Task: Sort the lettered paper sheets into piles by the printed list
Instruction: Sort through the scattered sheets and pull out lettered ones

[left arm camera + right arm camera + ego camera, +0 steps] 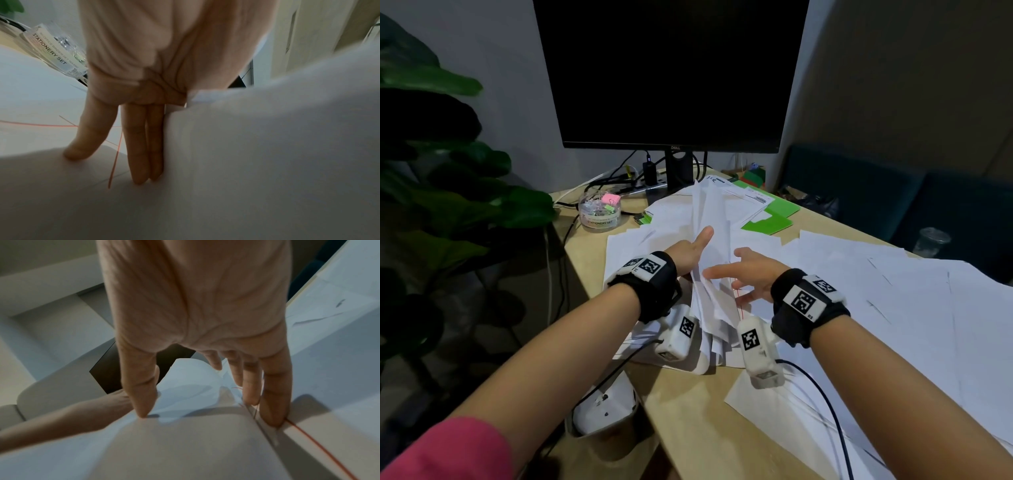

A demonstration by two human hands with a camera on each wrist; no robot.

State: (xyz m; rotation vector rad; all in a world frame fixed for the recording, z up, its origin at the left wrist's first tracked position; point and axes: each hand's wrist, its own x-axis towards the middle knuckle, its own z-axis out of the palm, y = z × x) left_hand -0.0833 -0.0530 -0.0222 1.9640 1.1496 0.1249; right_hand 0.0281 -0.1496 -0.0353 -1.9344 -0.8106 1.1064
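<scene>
A loose sheaf of white paper sheets (710,219) rises from the heap in the middle of the desk. My left hand (698,243) holds it, thumb on top and fingers underneath. In the left wrist view the left hand's fingers (135,146) lie straight along a sheet marked with a thin red line, with the sheaf (267,146) on their right. My right hand (739,274) is spread just right of the sheaf. Its thumb tip (141,412) touches a sheet edge and its little finger (271,418) presses a sheet with a red line. No letters are readable.
More white sheets (893,308) cover the desk's right half. Green folders (767,224) and a printed sheet (750,198) lie behind the heap. A clear stationery-set tub (599,212) stands at the back left, below a dark monitor (671,68). A plant (448,171) fills the left.
</scene>
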